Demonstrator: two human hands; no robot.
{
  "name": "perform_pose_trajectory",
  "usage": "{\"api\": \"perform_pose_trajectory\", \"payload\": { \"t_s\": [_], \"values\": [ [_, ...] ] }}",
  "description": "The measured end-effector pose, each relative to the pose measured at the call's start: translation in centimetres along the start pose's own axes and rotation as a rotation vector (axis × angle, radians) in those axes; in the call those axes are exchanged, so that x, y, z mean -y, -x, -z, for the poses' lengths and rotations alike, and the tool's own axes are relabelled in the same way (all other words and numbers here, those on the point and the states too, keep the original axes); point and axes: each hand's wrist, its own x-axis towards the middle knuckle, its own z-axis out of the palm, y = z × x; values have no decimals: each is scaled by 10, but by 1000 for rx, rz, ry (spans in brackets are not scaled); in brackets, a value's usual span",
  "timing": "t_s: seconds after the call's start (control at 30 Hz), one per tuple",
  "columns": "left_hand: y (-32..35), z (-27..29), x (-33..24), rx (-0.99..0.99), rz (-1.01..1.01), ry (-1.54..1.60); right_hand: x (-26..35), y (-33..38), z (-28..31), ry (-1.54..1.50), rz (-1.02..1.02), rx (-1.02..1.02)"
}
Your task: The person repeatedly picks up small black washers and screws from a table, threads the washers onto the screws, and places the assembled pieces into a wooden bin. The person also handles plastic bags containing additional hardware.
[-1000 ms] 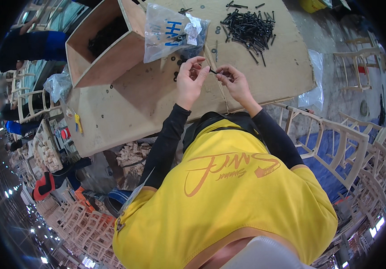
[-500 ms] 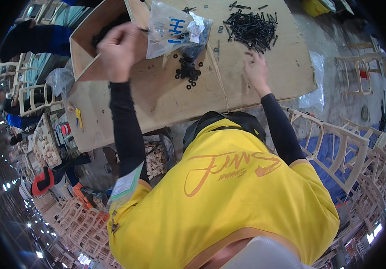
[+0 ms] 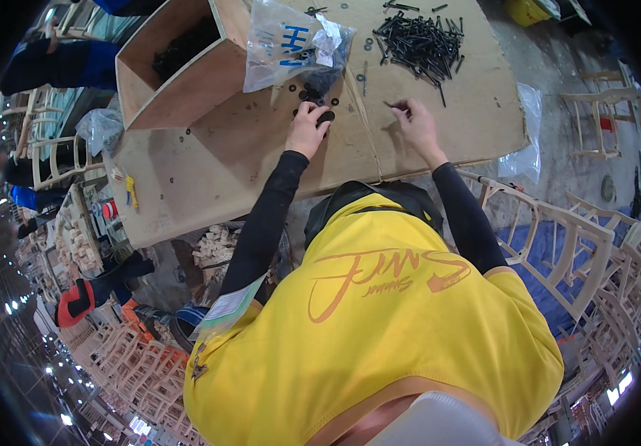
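My left hand is at the pile of black washers, its fingers pinched around a black washer. My right hand is closed, with a thin dark bolt between thumb and fingertips, mostly hidden by them. Just beyond it lies a heap of black bolts. A clear plastic bag with blue print lies behind the washers, more dark small parts inside it. At the left stands an open wooden box with a dark mass of small parts in it.
Brown cardboard covers the tabletop. A yellow-handled tool lies near its left edge. Wooden chair frames stand on the right, and a clear plastic sheet hangs by the right edge. Other people are at the far left.
My left hand has come from the wooden box rightward and nearer, down to the washers. My right hand has drawn back from the bolt heap with a bolt in its fingers.
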Motion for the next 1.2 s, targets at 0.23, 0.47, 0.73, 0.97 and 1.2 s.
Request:
{"api": "perform_pose_trajectory", "payload": {
  "t_s": [0.23,0.47,0.73,0.97,1.2],
  "values": [
    [1,-15,21,-62,57,-9,28,20,-24,-218,-1,130],
    [3,-9,15,3,208,144,40,23,-29,-230,-36,174],
    [-8,25,-35,118,620,1203,54,25,-26,-240,-25,191],
    [-5,29,-48,209,598,1264,70,24,-24,-254,12,170],
    [-5,28,-51,187,591,1162,71,24,-25,-308,15,169]
  ]
}}
